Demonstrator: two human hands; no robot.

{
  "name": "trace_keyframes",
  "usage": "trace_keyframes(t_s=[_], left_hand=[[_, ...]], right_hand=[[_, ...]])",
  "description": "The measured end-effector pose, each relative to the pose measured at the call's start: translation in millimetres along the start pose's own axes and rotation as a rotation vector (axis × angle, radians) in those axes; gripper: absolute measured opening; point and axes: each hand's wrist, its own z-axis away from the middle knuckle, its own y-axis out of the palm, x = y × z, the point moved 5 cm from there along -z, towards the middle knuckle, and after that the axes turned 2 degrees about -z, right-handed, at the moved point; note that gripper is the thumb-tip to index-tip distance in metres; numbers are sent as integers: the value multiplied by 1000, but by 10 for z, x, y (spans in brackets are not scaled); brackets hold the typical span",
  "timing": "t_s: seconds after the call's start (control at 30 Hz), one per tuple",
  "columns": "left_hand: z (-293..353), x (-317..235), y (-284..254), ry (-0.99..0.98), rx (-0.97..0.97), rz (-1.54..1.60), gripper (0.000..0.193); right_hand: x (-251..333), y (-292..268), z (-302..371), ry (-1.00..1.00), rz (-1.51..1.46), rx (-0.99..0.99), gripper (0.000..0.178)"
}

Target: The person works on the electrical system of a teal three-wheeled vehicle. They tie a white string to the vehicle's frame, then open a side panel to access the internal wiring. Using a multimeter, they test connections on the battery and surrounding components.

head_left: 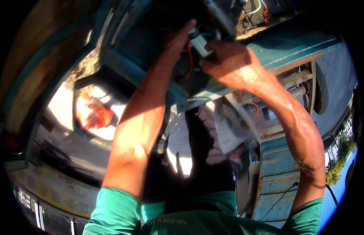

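Observation:
A small silvery box with ridged fins (200, 44) sits between my two hands, inside a blue metal vehicle body (281, 55). My right hand (234, 64) is bent round its lower right end, with thumb and fingers closing on it. At its upper left is my left hand (178, 39), one digit stretched up beside it; the other fingers are lost in shadow. A red wire (190, 64) hangs below the box in a curve. Dark shadow hides whatever lies behind the box.
On the left stands a black-framed mirror (75, 103) with a bright reflection in it. Worn blue ribbed panels (277, 172) lie at the lower right, with a thin black cable across them. A tyre (319, 90) shows at the right. Red fittings (266, 15) appear at the top right.

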Motion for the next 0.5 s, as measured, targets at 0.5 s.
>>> trace_keyframes(t_s=[0.5], left_hand=[[-4,253,54,-2,130,-21,80]], right_hand=[[-853,849,-1218,-86,324,-114,58]])
